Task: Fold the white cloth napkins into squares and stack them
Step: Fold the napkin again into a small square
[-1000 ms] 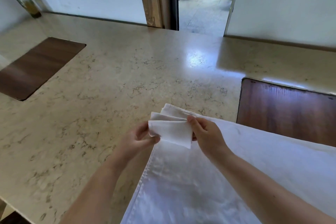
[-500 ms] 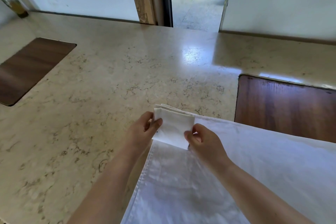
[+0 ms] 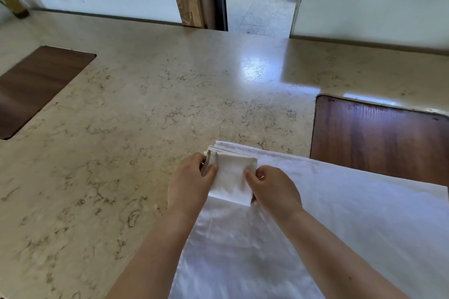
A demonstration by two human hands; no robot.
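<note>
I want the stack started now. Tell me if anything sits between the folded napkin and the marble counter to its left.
Nothing visible does. The folded napkin is held by the left hand and right hand above the spread white cloth; the marble counter to its left is bare.

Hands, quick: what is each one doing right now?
Left hand: closed on the left edge of the small folded white cloth napkin, thumb on top.
Right hand: closed, pinching the same napkin's right edge.
</note>
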